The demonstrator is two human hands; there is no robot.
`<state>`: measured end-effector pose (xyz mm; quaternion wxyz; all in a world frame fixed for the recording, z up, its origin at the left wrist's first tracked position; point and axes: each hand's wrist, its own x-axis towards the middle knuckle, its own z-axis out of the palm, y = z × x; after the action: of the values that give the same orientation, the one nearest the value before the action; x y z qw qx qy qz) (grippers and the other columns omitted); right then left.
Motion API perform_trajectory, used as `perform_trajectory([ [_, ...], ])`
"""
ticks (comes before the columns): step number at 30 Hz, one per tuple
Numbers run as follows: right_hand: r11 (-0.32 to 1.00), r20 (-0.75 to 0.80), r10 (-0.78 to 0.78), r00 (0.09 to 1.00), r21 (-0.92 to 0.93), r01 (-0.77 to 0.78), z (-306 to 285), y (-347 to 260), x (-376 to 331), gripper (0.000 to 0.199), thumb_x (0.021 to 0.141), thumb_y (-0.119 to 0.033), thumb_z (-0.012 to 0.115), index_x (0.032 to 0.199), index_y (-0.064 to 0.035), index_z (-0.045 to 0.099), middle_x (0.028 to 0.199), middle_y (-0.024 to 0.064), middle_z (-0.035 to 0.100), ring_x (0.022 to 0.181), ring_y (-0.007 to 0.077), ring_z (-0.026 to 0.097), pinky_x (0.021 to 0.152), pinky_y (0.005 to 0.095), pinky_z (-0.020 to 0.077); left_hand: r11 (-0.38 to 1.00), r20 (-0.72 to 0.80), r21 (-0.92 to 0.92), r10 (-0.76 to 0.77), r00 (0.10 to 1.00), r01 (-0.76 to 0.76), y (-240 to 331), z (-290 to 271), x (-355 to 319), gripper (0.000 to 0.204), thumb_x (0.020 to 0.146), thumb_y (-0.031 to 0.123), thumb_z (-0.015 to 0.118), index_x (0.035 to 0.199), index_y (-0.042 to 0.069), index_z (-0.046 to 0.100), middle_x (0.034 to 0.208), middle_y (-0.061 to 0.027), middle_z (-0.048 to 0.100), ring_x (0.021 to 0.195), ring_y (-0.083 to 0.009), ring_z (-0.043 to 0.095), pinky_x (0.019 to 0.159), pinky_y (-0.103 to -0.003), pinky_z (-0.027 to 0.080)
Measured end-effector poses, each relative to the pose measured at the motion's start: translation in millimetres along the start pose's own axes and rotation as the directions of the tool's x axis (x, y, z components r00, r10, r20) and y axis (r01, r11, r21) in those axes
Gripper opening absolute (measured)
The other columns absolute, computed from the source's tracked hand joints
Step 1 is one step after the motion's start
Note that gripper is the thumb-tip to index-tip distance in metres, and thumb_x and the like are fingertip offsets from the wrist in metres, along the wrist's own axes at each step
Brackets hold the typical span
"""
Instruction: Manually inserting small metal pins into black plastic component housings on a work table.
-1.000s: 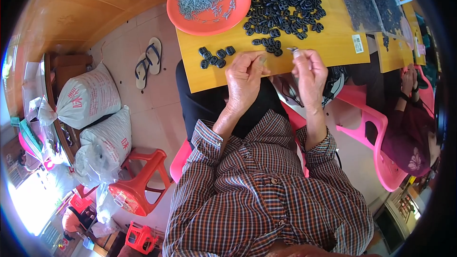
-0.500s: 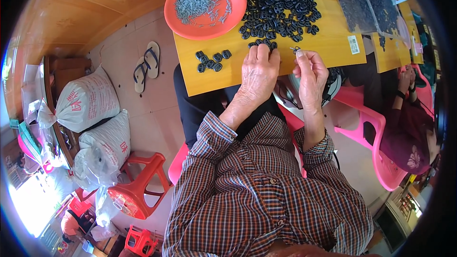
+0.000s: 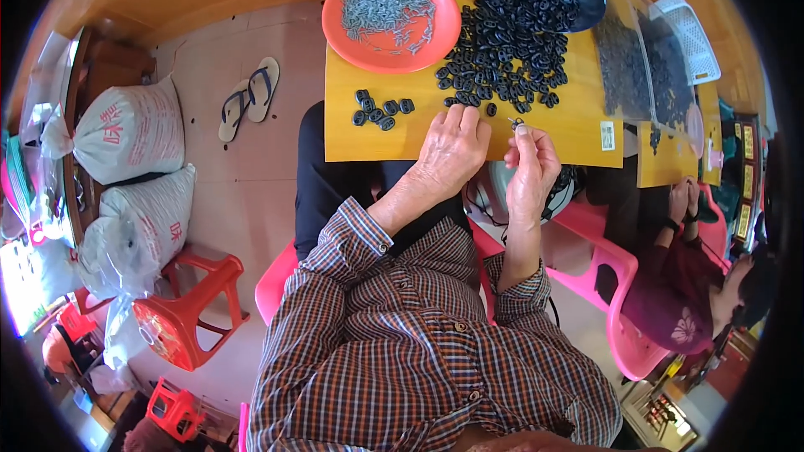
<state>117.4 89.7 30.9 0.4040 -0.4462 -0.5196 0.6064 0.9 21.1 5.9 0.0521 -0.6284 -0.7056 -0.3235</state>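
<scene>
Two hands are at work in front of me. The right hand [image 3: 531,176] pinches one small dark piece [image 3: 517,124] with a bit of silvery metal between thumb and fingers. Beside it, the left hand [image 3: 452,149] bends its fingers down by the near fringe of the heap; its fingertips are hidden, so I can't tell whether it grips anything.

Just beyond the gap between the hands lies one lone black piece [image 3: 491,109]. Left of the left hand, seven black pieces [image 3: 389,107] sit in a loose group on the yellow table [image 3: 352,144]. Past both hands spreads one heap of black pieces [image 3: 502,54], too many to count. Ahead and left of it is one red plate [image 3: 335,21] of grey pins [image 3: 381,8], also beyond counting. Farther off, beyond the right hand, is one tipped tub [image 3: 596,2]. Well left of the hands, two sandals [image 3: 249,100] lie on the floor, and two white sacks [image 3: 130,130] stand farther still.
</scene>
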Motion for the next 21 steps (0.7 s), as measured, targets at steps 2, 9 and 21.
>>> perform_trajectory([
  [2,1.0,0.008,-0.011,1.0,-0.012,0.011,0.4,0.4,1.0,0.014,0.088,-0.015,0.062,0.081,-0.0039,0.059,0.07,-0.0003,0.056,0.055,0.0038,0.045,0.05,0.0185,0.0346,1.0,0.011,-0.024,-0.011,1.0,0.011,-0.3,-2.4,-1.6,0.023,0.065,0.007,0.061,0.086,-0.001,0.055,0.087,-0.0121,0.047,0.081,-0.0278,0.051,0.068,-0.037,0.046],
  [9,0.999,-0.005,-0.016,1.0,0.029,0.016,-0.8,1.1,3.6,0.014,0.088,-0.016,0.062,0.081,-0.0045,0.059,0.069,-0.0001,0.056,0.054,0.0037,0.045,0.05,0.0183,0.0341,0.94,-0.224,-0.336,-0.022,0.974,-0.056,-24.6,13.2,-14.5,0.024,0.072,0.002,0.064,0.095,-0.003,0.062,0.083,-0.0145,0.057,0.083,-0.0289,0.057,0.068,-0.036,0.05],
  [21,0.999,0.049,-0.033,0.998,0.028,0.031,5.5,3.3,-4.1,0.015,0.089,-0.014,0.06,0.079,-0.003,0.058,0.069,0.0013,0.055,0.053,0.0055,0.044,0.05,0.0196,0.033,-0.531,0.481,-0.811,-0.368,0.796,0.245,-18.6,-6.3,-21.2,0.022,0.096,0.004,0.047,0.114,-0.004,0.056,0.092,-0.0123,0.064,0.082,-0.0215,0.067,0.075,-0.033,0.058],
])
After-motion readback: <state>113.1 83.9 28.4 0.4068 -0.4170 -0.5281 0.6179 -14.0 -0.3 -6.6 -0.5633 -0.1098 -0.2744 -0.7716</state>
